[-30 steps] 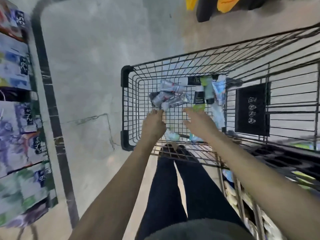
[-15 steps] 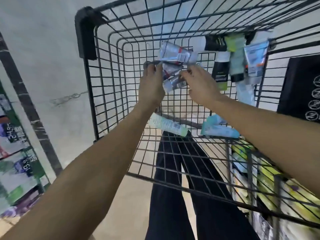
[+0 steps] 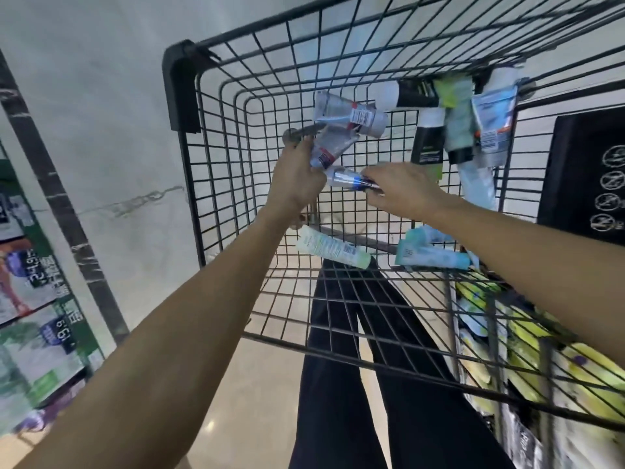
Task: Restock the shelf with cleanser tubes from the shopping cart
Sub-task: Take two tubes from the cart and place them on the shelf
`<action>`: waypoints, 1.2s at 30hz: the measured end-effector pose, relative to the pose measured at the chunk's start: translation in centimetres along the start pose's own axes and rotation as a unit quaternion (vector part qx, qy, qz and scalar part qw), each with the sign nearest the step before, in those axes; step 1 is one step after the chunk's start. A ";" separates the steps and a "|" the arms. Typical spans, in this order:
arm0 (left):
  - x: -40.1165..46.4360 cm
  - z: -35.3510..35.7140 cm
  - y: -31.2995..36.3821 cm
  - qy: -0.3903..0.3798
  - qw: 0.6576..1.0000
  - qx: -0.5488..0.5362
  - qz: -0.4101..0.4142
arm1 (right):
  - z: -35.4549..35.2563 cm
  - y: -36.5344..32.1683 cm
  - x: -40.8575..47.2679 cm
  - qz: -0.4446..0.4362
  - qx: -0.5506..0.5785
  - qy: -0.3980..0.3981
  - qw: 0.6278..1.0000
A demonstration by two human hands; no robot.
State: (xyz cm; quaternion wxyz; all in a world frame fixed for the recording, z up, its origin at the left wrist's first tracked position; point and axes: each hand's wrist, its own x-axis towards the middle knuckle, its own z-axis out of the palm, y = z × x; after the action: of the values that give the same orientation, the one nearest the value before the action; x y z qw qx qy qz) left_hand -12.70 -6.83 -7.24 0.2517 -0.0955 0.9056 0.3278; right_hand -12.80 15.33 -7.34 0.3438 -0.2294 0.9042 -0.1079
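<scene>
Both my hands reach into the black wire shopping cart (image 3: 189,170). My left hand (image 3: 296,182) grips a silver cleanser tube (image 3: 329,148). My right hand (image 3: 402,191) pinches the end of another silver tube with a blue band (image 3: 345,179), which lies between the two hands. A third silver tube (image 3: 350,113) rests just beyond them. Black, green and pale blue tubes (image 3: 460,126) are piled at the cart's far right. A white-green tube (image 3: 331,247) and a teal tube (image 3: 429,253) lie at the near edge of the basket.
Shelves with packaged goods and price tags (image 3: 37,282) run along the left. A black sign panel (image 3: 588,174) hangs on the cart's right side. Yellow-green packs (image 3: 541,360) lie lower right. My dark trousers (image 3: 372,384) show below the cart.
Both hands went from above the tubes down onto them. The left hand has taken hold of a silver tube and the right hand now pinches the blue-banded one. The view has come closer.
</scene>
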 end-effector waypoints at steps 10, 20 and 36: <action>-10.4 -8.0 5.2 -0.160 0.712 -0.635 -0.252 | -5.4 -4.3 -11.6 0.281 0.477 0.066 0.830; -23.3 -18.0 14.7 -0.239 0.720 -0.645 -0.092 | -16.8 -10.8 -24.5 0.272 0.602 0.211 0.721; -33.1 -23.4 22.5 -0.334 0.790 -0.506 0.088 | -19.5 -23.2 -41.0 0.164 0.801 0.471 0.332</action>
State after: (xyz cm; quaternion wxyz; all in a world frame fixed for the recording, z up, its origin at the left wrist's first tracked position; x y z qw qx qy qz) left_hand -1.14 -4.34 37.57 0.4243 -0.0137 0.4740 0.7715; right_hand 9.01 15.91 38.72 -0.1104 0.3981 0.4135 -0.8114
